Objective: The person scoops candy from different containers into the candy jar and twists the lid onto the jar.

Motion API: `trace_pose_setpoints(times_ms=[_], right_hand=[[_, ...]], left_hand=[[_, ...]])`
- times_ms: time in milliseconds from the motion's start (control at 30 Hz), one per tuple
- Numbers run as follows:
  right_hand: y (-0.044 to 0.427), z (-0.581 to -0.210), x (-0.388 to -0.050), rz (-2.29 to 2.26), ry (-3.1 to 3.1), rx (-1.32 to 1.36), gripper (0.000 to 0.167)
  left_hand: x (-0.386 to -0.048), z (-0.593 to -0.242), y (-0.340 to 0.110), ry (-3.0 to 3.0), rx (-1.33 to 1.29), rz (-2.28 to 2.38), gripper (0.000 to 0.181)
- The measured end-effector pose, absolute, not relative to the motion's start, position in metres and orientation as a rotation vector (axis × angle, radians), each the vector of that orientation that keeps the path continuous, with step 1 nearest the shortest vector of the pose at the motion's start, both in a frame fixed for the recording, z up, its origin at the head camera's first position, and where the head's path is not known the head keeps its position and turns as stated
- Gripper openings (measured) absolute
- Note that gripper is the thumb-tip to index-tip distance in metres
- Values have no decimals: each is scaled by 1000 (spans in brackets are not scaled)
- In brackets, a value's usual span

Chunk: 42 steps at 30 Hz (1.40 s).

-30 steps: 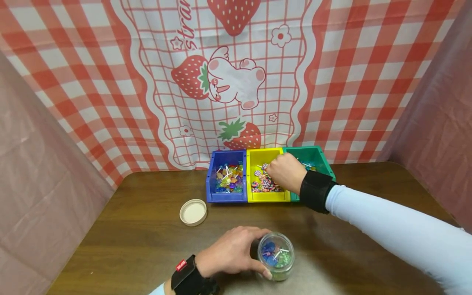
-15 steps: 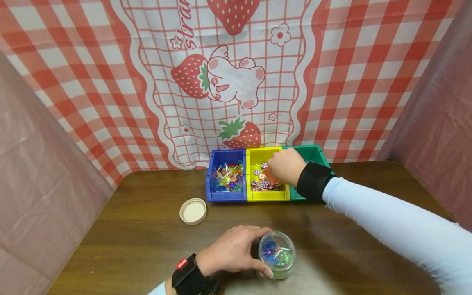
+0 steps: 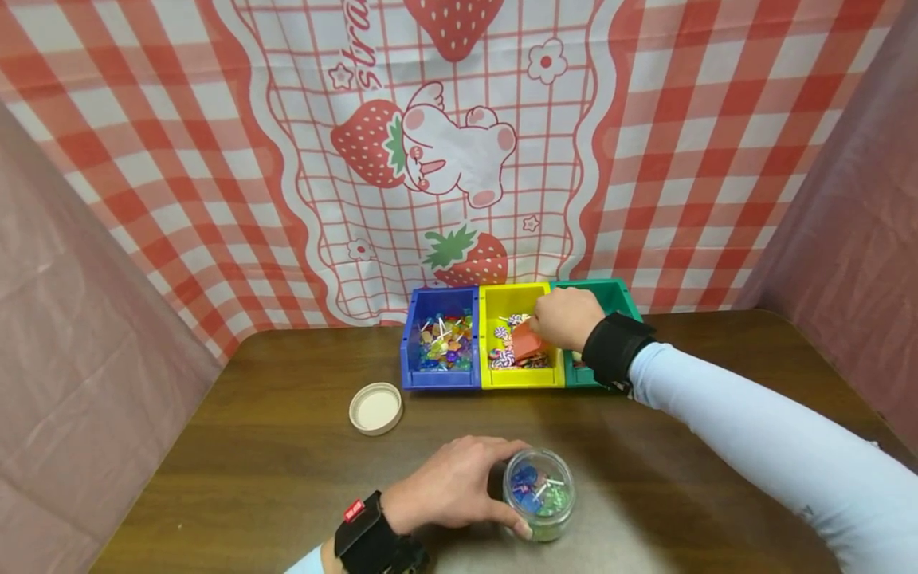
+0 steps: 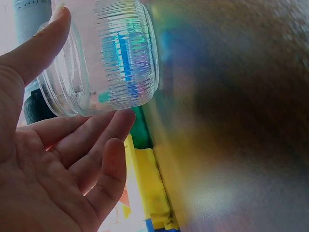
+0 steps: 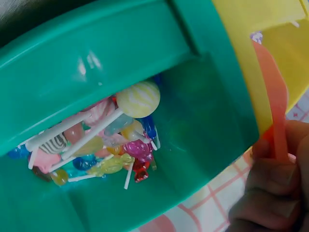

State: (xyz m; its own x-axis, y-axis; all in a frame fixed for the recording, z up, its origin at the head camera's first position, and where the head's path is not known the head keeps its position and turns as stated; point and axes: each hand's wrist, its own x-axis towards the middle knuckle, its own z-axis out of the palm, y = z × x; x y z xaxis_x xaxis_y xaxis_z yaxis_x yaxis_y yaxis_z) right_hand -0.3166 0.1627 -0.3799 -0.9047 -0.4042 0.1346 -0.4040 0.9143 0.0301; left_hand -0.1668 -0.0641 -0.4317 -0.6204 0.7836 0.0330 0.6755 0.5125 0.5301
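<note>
My left hand (image 3: 455, 488) grips a clear glass jar (image 3: 541, 522) standing on the table, thumb on the near side. Small blue and green candy-like pieces with white sticks lie in the jar. In the left wrist view the thumb crosses the ribbed jar (image 4: 128, 63) near its mouth, the fingers behind. Over the yellow bin (image 3: 522, 379) my right hand (image 3: 570, 319) pinches the handle of a small orange scoop (image 3: 527, 341). The scoop's blade is in that bin, among swirled mini lollipops (image 3: 502, 357); its handle (image 5: 277, 130) shows in the right wrist view.
Left of the yellow bin stands a blue bin (image 3: 441, 381) of mixed small candies. A green bin (image 5: 212, 111) on the right holds small lollipops and wrapped sweets. A cream lid (image 3: 376, 408) lies on the table (image 3: 272, 478). A checked cloth (image 3: 703, 159) hangs behind.
The right hand has shifted slightly right, and the orange scoop, hidden at first, has come into view among the swirled lollipops. The left hand and jar have stayed in place.
</note>
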Motion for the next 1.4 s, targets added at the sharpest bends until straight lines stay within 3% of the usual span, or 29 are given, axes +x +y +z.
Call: trace_pose_setpoints(times_ms=[267,767,1033,1267,1400], right_hand=[[159,-382,-307,-104,-2700,869,45],[158,-380,-309,86,-2992,717,43],[153,-384,-300,-35,-3001,578,43],[140,-390,-286,-298,-2797,702,25],[145,-390,-287,-30,-2961,556,37]], left_hand=[[-167,-431,-63,2525,1238,772,75],[-168,-431,-65,2499,1188,769,78],[-167,-431,-65,2519,1195,764,79],[-168,-432,-64,2486,1184,790,77],[-167,-432,-64,2488,1181,796,77]])
